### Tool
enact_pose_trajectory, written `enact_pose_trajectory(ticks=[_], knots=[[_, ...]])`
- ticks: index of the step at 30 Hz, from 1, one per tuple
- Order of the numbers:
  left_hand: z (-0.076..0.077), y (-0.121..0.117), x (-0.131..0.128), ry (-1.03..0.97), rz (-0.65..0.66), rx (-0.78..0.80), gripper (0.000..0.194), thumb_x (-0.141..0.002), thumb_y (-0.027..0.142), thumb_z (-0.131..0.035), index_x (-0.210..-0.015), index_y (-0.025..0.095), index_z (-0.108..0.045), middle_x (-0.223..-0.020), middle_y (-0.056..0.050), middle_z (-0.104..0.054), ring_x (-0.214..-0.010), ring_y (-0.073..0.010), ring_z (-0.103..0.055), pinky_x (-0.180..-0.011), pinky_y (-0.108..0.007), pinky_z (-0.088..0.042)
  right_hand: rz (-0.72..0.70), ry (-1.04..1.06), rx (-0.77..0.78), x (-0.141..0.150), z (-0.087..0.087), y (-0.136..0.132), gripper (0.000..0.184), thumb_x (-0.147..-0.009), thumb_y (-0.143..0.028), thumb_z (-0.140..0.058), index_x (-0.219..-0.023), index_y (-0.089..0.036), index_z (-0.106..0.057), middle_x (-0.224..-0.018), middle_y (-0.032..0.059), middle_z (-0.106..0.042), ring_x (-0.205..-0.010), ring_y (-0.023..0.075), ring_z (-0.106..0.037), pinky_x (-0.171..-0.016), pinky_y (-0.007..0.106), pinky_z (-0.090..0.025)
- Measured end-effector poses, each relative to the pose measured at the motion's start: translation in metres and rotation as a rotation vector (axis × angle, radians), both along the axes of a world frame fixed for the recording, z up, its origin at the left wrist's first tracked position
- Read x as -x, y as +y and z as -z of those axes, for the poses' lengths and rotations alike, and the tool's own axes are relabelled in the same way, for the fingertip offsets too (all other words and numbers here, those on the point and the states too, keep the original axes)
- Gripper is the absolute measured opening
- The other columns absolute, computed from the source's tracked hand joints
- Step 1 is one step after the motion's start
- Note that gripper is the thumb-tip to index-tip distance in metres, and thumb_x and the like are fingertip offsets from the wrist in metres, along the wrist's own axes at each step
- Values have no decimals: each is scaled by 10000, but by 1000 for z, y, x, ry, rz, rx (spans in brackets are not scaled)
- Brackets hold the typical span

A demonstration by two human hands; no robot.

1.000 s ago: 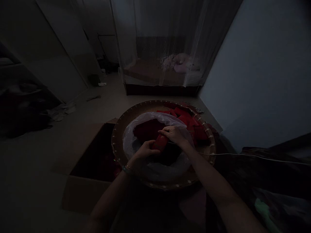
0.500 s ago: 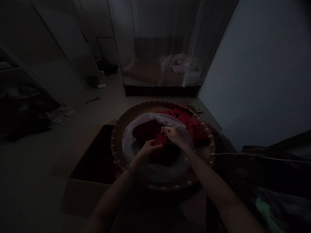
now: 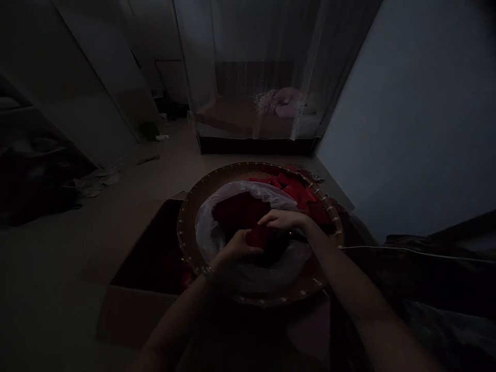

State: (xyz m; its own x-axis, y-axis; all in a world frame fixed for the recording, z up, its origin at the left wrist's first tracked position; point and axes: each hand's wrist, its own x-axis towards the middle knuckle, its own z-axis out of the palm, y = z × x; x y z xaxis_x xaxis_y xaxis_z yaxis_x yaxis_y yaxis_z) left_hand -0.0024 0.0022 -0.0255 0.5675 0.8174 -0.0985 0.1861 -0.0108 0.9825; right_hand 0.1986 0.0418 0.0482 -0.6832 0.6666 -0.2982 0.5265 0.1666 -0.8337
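My left hand (image 3: 238, 245) is closed on a small red piece (image 3: 259, 237), perhaps cloth or a pouch, gripped between thumb and fingers. Its kind is hard to make out in the dark. Against the upper edge of that piece, my right hand (image 3: 284, 219) bends its fingers down. Whatever lies under the right palm is hidden, apart from a tiny bright reddish spot. Both hands are over a whitish plastic bag (image 3: 209, 219), spread wide, with dark red material (image 3: 236, 209) inside. The bag sits in a round woven basket tray (image 3: 186, 199).
More red pieces (image 3: 296, 188) are heaped on the tray's far right. An open cardboard box (image 3: 132, 312) stands at the left. A thin white cord (image 3: 406, 250) runs in from the right. Beyond are a curtained bed (image 3: 256, 124) and a pale wall (image 3: 418, 113).
My right hand has lowered slightly, its wrist bent and palm turned downward. My left hand and the red piece have dropped a little. The cord's end is now hidden behind my right forearm.
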Motion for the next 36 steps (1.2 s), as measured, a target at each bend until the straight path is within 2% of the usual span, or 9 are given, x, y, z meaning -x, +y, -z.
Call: enact_pose_trajectory(ticks=[3, 7, 10, 13, 18, 22, 25, 30, 36], knots=[[3, 1, 2, -24, -6, -24, 564, -519, 308, -810, -1004, 90, -623, -819, -33, -650, -711, -152, -568, -660, -243, -429, -5, -11, -11, 4, 0, -1, 397, -692, -117, -429, -989, -162, -688, -649, -24, -614, -492, 67, -461, -449, 157, -357], [9, 1, 2, 21, 18, -84, 553, -530, 307, -803, -1010, 100, -623, -832, -22, -649, -730, -157, -568, -668, -238, -426, -122, -47, 30, 7, -5, -8, 311, -689, -128, -430, -862, -137, -687, -592, -38, -557, -495, 66, -456, -450, 151, -364], [14, 2, 3, 67, 4, -139, 580, -536, 314, -798, -1042, 102, -612, -840, -22, -647, -744, -167, -568, -683, -248, -426, -134, -71, 59, 5, -9, -10, 260, -709, -175, -460, -832, -137, -685, -585, -35, -550, -489, 68, -458, -442, 153, -365], [15, 3, 3, 119, -36, -202, 633, -531, 328, -799, -1089, 109, -594, -880, -32, -646, -778, -183, -571, -694, -254, -424, -79, -74, 0, 5, -8, -9, 230, -709, -215, -502, -809, -146, -696, -585, -29, -563, -493, 72, -467, -437, 154, -353], [16, 3, 3, 145, -10, -244, 580, -522, 315, -799, -1038, 123, -616, -863, -22, -648, -789, -189, -573, -688, -249, -425, 46, -180, -100, 17, 7, -12, 239, -653, -315, -636, -805, -155, -728, -529, -30, -563, -478, 83, -461, -428, 175, -309], [18, 3, 3, 135, -52, -248, 596, -523, 290, -802, -1062, 129, -605, -885, -30, -649, -807, -194, -573, -704, -257, -433, 46, -145, -217, 20, 11, -11, 196, -668, -323, -630, -686, -147, -715, -554, -22, -590, -503, 91, -465, -460, 197, -305], [18, 4, 3, 94, -116, -218, 612, -520, 269, -807, -1074, 121, -593, -896, -37, -649, -816, -194, -576, -730, -271, -438, 68, -65, -233, 14, 7, -7, 223, -717, -320, -567, -690, -148, -706, -604, -11, -615, -540, 105, -499, -482, 203, -331], [15, 6, 1, -41, -141, -119, 601, -525, 253, -809, -1060, 95, -586, -930, -64, -655, -843, -199, -587, -766, -288, -449, 174, -13, -355, 12, -3, -7, 194, -707, -252, -564, -799, -160, -708, -790, 28, -686, -717, 152, -591, -617, 220, -421], [15, 6, 2, -153, -143, -78, 589, -550, 233, -799, -1078, 87, -583, -956, -83, -666, -879, -208, -599, -829, -327, -451, 217, -8, -447, 17, -15, -17, 177, -737, -239, -548, -823, -176, -689, -788, 16, -690, -702, 140, -599, -625, 224, -420]])
